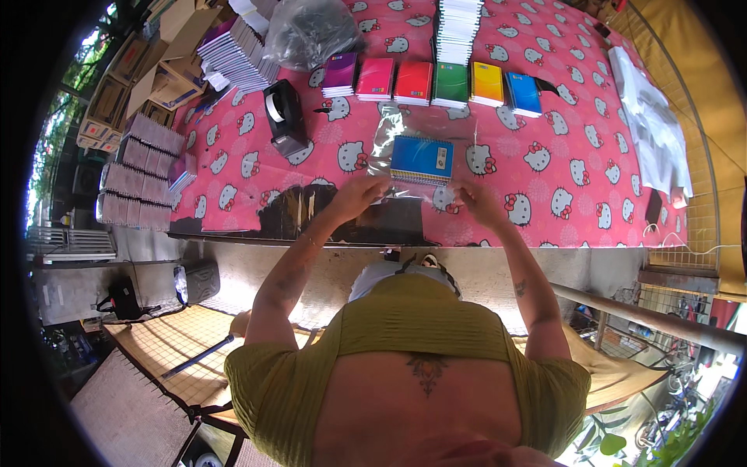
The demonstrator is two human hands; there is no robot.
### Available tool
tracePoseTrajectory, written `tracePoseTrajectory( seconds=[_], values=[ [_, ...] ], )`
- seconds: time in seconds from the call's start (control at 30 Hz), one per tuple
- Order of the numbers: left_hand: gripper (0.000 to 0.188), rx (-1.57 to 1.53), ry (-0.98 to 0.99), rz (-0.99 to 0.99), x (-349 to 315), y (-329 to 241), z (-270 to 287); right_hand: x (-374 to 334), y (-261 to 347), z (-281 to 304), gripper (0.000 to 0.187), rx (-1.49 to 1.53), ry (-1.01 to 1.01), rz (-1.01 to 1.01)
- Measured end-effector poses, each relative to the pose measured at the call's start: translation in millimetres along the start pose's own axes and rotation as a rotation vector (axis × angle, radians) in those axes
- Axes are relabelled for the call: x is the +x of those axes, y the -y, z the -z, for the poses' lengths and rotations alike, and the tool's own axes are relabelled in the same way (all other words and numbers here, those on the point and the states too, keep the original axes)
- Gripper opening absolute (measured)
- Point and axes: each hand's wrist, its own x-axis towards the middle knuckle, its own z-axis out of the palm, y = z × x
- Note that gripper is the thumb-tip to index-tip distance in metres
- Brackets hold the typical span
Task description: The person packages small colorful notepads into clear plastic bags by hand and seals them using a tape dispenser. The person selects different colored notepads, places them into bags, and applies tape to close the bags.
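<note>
A blue spiral notebook (421, 158) lies on a clear plastic sheet (384, 138) near the table's front edge. The plastic spreads out beyond the notebook on its far side and catches the light. At the notebook's near left corner, my left hand (362, 196) is closed with its fingertips pinching the plastic's edge. My right hand (478, 202) is closed at the near right corner, its fingertips on the plastic too. Beyond the plastic stands a row of notebooks: purple (339, 74), pink (375, 79), red (413, 82), green (450, 82), yellow (487, 83) and blue (524, 94).
A black tape dispenser (285, 118) stands left of the plastic. Behind it sit a bunched clear plastic bag (313, 33) and stacked notebooks (236, 56). More notebook stacks (138, 175) and cardboard boxes (176, 83) are at far left. White plastic bags (647, 128) lie along the right edge.
</note>
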Motion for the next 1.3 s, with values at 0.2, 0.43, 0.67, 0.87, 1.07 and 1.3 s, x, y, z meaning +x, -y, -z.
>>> tracePoseTrajectory(
  seconds=[0.2, 0.43, 0.67, 0.87, 1.07, 1.3],
  values=[
    [0.024, 0.006, -0.235, -0.021, 56, 13, 16, -5, 63, -26, 0.025, -0.664, -0.451, 0.476],
    [0.033, 0.199, -0.261, 0.007, 111, -6, 25, 2, 49, -91, 0.059, -0.797, -0.282, 0.389],
    [0.019, 0.353, 0.057, -0.32, 219, 19, -1, 6, 54, -101, 0.06, -0.833, -0.283, 0.315],
    [0.003, 0.664, 0.082, -0.576, 234, 19, -9, 6, 47, -101, 0.057, -0.832, -0.314, 0.306],
    [0.011, 0.62, 0.138, -0.436, 216, -11, 10, 8, 49, -100, 0.056, -0.833, -0.312, 0.313],
    [0.016, 0.298, 0.149, -0.479, 167, -28, 16, 11, 49, -99, 0.057, -0.836, -0.323, 0.336]
  ],
)
